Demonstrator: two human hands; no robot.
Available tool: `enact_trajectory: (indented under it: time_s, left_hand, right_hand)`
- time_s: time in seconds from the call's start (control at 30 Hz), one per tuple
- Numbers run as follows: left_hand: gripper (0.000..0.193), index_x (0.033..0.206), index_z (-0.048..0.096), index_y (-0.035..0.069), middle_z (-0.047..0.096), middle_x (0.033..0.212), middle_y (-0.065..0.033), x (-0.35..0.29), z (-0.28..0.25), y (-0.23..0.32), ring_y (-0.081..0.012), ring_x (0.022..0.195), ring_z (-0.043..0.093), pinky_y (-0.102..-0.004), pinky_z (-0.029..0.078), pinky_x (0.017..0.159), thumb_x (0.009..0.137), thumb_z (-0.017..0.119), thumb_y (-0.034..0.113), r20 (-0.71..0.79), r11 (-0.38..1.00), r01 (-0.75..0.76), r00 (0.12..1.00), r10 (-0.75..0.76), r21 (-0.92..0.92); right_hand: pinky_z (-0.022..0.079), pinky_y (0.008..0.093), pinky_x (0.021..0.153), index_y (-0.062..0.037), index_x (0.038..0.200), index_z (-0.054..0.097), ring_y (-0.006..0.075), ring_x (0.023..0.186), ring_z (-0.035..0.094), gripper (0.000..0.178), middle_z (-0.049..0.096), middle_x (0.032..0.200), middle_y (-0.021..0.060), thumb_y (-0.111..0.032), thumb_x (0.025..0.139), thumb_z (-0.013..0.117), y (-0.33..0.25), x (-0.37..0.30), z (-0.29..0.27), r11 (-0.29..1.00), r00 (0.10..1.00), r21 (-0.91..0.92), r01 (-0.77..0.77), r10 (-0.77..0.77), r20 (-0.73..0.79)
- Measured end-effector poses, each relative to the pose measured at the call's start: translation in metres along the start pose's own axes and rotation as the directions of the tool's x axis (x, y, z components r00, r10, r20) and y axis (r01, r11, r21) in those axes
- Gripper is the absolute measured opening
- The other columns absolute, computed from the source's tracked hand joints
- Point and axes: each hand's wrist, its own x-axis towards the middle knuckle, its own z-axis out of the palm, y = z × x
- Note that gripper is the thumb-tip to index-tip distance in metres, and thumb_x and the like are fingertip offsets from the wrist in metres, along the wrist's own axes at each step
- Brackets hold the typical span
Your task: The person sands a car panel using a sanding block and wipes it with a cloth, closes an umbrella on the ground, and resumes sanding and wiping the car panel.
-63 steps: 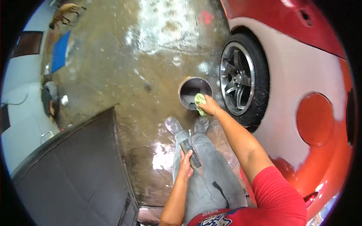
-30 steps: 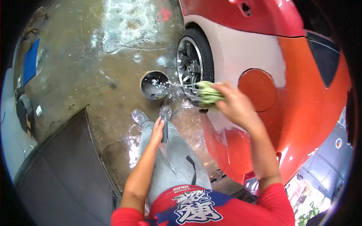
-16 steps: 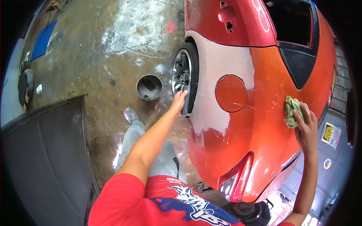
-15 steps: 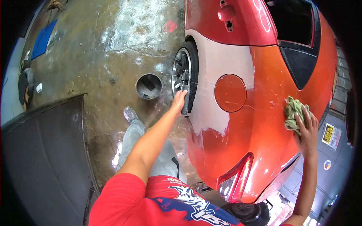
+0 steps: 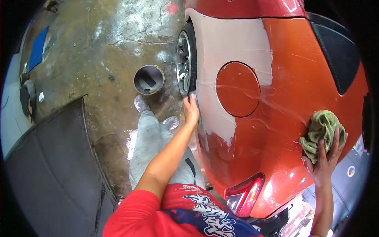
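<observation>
My left hand (image 5: 192,112) is at the lower edge of the car's rear fender, just behind the wheel (image 5: 185,59). Its fingers grip a dark sanding block (image 5: 199,114), mostly hidden behind the hand, against the edge of the grey-beige patch (image 5: 207,94). Over on the right, my right hand (image 5: 324,160) presses a crumpled green cloth (image 5: 323,130) onto the orange panel (image 5: 276,146), fingers spread over it. Wet streaks run across the paint between the cloth and the round fuel door (image 5: 238,89).
A round bucket (image 5: 149,80) with a dark piece inside stands on the wet floor (image 5: 110,51) near my feet. A large dark panel (image 5: 55,166) leans at the left. The tail light (image 5: 246,193) is close to my body.
My left hand and the block have moved from beside the wheel to the fender edge. The cloth now lies flatter on the panel, and fresh water streaks show. I stand closer to the car.
</observation>
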Motion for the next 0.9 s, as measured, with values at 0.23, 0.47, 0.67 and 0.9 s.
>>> enact_trajectory:
  time_s: [0.23, 0.47, 0.67, 0.9]
  left_hand:
    - [0.050, 0.102, 0.060, -0.004, 0.060, 0.095, -0.0119, 0.003, 0.004, 0.007, -0.0195, 0.090, 0.055, -0.0356, 0.045, 0.084, 0.102, 0.050, 0.046, 0.022, 0.987, 0.111, 0.994, -0.109, -0.118]
    - [0.052, 0.101, 0.061, -0.007, 0.066, 0.097, -0.0207, 0.030, 0.000, 0.005, -0.0285, 0.092, 0.062, -0.0411, 0.047, 0.085, 0.100, 0.053, 0.045, 0.199, 0.959, 0.264, 0.950, -0.240, -0.101]
    - [0.050, 0.079, 0.063, -0.003, 0.065, 0.072, -0.0145, 0.041, -0.002, 0.004, -0.0273, 0.068, 0.059, -0.0439, 0.047, 0.068, 0.097, 0.059, 0.044, 0.126, 0.950, 0.237, 0.969, -0.215, -0.204]
    - [0.055, 0.094, 0.061, -0.002, 0.062, 0.085, -0.0107, -0.009, 0.002, -0.013, -0.0194, 0.080, 0.056, -0.0379, 0.047, 0.076, 0.096, 0.059, 0.053, -0.081, 0.988, 0.059, 0.994, -0.071, -0.140]
  right_hand:
    - [0.023, 0.0768, 0.108, -0.0210, 0.109, 0.065, 0.0604, 0.135, 0.032, 0.037, 0.029, 0.156, 0.0174, -0.050, 0.087, 0.070, -0.013, 0.027, 0.007, 0.982, 0.988, 0.182, 0.041, -0.067, 0.138]
    - [0.029, 0.0767, 0.107, -0.0155, 0.100, 0.063, 0.0530, 0.128, 0.044, 0.027, 0.043, 0.139, 0.0113, -0.023, 0.078, 0.076, -0.002, 0.005, 0.012, 0.940, 0.980, 0.310, 0.142, -0.179, 0.093]
    - [0.047, 0.0695, 0.097, -0.0125, 0.092, 0.053, 0.0432, 0.111, 0.053, 0.039, 0.049, 0.108, 0.0100, -0.005, 0.063, 0.077, -0.003, 0.010, 0.009, 0.898, 0.978, 0.388, 0.207, -0.190, -0.081]
    - [0.040, 0.0722, 0.100, -0.0182, 0.103, 0.061, 0.0484, 0.117, 0.051, 0.026, 0.047, 0.113, 0.0109, -0.020, 0.080, 0.072, 0.005, -0.064, -0.025, 0.928, 0.986, 0.352, 0.124, -0.155, 0.061]
